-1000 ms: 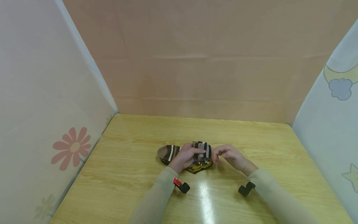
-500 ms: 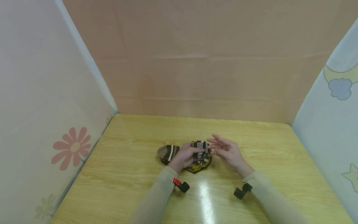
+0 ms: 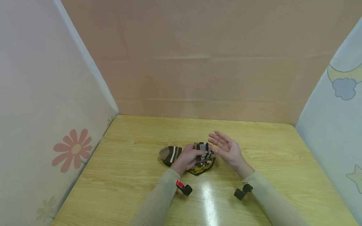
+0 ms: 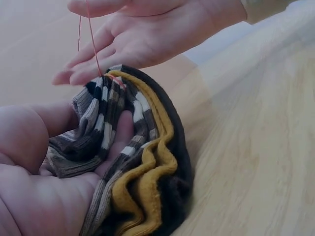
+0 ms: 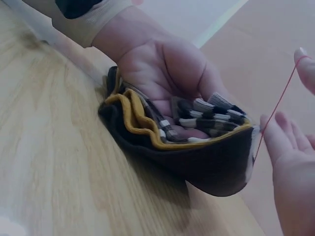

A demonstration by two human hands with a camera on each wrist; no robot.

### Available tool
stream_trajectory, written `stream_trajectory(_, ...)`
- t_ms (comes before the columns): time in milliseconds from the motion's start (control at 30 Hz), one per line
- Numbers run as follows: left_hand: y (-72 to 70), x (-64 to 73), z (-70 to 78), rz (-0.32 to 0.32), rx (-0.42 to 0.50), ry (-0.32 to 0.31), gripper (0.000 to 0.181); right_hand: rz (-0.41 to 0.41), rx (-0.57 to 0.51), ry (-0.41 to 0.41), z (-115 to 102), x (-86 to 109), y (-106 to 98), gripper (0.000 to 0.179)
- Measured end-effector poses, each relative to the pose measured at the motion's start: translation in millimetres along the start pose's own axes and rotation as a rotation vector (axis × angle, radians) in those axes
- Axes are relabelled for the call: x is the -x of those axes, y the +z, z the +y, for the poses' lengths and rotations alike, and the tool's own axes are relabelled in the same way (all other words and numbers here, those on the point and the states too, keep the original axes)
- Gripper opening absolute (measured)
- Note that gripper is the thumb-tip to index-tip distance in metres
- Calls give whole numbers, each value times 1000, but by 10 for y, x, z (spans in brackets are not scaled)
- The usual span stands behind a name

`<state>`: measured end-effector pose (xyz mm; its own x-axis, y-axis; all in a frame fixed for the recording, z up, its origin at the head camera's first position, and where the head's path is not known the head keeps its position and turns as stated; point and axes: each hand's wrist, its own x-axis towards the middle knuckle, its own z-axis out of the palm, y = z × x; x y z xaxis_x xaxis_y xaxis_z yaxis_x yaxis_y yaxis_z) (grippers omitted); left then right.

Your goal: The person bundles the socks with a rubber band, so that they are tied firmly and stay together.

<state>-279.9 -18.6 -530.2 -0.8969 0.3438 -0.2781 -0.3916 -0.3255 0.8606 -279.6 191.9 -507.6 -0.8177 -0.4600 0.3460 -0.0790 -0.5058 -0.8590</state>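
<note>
My left hand [image 3: 186,158] grips a folded bundle of striped socks [image 3: 169,154] at the table's middle, its thumb pressed over the rolled cuffs. Brown, black, white and grey stripes show, with wavy mustard-yellow layers [image 4: 160,118] and a dark outer layer [image 5: 177,164] around them. A thin red elastic band [image 5: 280,101] stretches from the bundle's end to the thumb of my right hand [image 3: 230,153]. That hand stands just right of the socks, palm turned toward them, its fingers extended and spread. Part of the socks is hidden under my left hand.
The pale wooden table [image 3: 135,194] carries the bundle. A plain beige sheet [image 3: 203,78] stands behind it, with white printed sheets [image 3: 31,103] at both sides. Each sleeve has a small black wrist camera [image 3: 185,189] strapped on.
My right hand has gone from curled fingers beside the cuffs to spread, raised fingers, turning its palm and drawing the red elastic band out. My left hand and the socks stay nearly still.
</note>
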Motion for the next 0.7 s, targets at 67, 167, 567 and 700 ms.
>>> stream_trajectory(67,14,10,-6,25,-25,1,69,-11,19,-13,-6,-3,-14,68)
stream_trajectory(167,39,20,-21,45,-57,8,91,-26,82,-17,-42,-10,-28,70)
stream_trajectory(567,88,19,-42,28,-172,48,31,-143,497,110,-230,-72,-55,88)
stream_trajectory(700,84,10,-49,40,-235,63,26,-188,747,110,-213,-69,-32,97)
